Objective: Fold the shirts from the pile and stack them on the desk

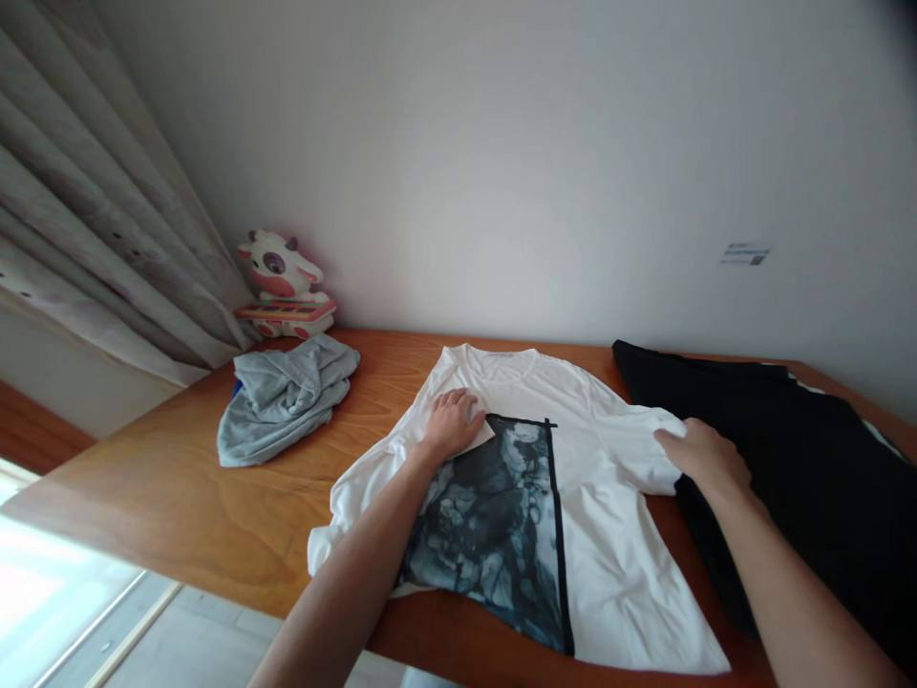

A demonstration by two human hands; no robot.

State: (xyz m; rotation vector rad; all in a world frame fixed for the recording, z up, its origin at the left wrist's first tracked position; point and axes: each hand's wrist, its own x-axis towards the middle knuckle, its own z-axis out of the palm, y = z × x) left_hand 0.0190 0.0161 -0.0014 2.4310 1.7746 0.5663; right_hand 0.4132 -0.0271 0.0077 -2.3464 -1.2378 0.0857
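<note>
Both forearms reach in over the white T-shirt [594, 459], spread print-up on the wooden surface [179, 487]. Left hand [451, 422] lies flat, fingers [469, 409] together, pressing a folded-in sleeve beside the dark print. Right hand [706, 457] curls its fingers [670, 441] closed over the other sleeve's edge, just beside the black garment [788, 449]. Risk as I see it: the hem overhangs the near edge, so a tug could drag the shirt off or bunch the fold. Grey cloth [283, 401] sits well left of the shirt.

Matt white cloth T-shirt [602, 430] with a dark printed panel, crumpled grey cloth garment [287, 397] and matt black cloth garment [788, 449] on a smooth, semi-glossy wooden table [179, 487].
</note>
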